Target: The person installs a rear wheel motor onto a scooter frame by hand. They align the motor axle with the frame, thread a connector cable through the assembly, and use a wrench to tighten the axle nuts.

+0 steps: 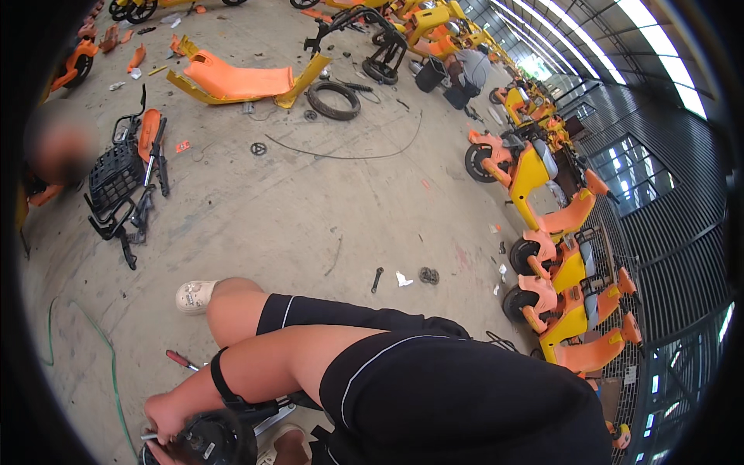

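Observation:
At the lower left, my right arm reaches across the view, a black strap round it near the wrist. My right hand (167, 418) is closed at the edge of a round black wheel hub (208, 443). A short silver metal rod (149, 436) shows by its fingers; its far end is hidden. Below it, only a few fingers of my left hand (160, 454) show at the lower edge, and what they hold I cannot make out. A red-handled tool (180, 358) lies on the floor beside my arm. The hub's lower part is cut off by the frame.
Black metal frames and a basket (116, 178) lie at left, near a person with a blurred face. Farther off are an orange-yellow body panel (240, 77) and a tyre (333, 101). Another person (471, 70) bends by black bins. Scooters (535, 186) line the right; a wrench (377, 280) lies mid-floor.

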